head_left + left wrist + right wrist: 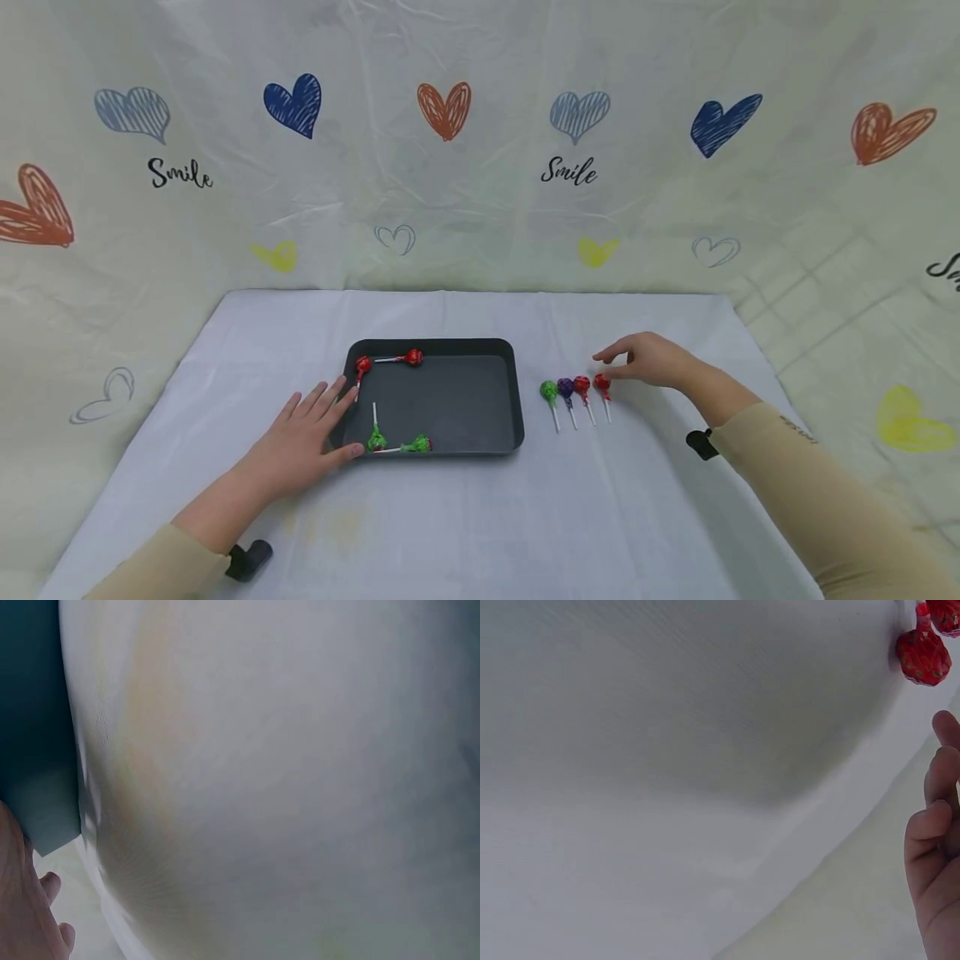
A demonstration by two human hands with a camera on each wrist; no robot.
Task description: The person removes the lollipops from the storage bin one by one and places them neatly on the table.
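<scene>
My left hand (pixel 300 442) lies with spread, straight fingers at the left edge of a dark grey baking tray (pixel 517 400). Inside the tray lie two red lollipops, one (pixel 363 365) in the back left corner and one (pixel 413 357) along the back wall, and two green lollipops (pixel 377 440) at the front left. To the right of the tray, a green (pixel 550 390), a purple (pixel 566 387) and two red lollipops stand in a row, sticks toward me. Over the rightmost red lollipop (pixel 602 382) hovers my right hand (pixel 652 360), fingers loosely bent, holding nothing.
A white cloth (pixel 465 525) covers the table, with a faint yellowish stain (pixel 330 521) at the front left. Behind it hangs a pale curtain (pixel 495 192) printed with hearts and "Smile". Dark wrist cameras (pixel 249 560) sit under both sleeves.
</scene>
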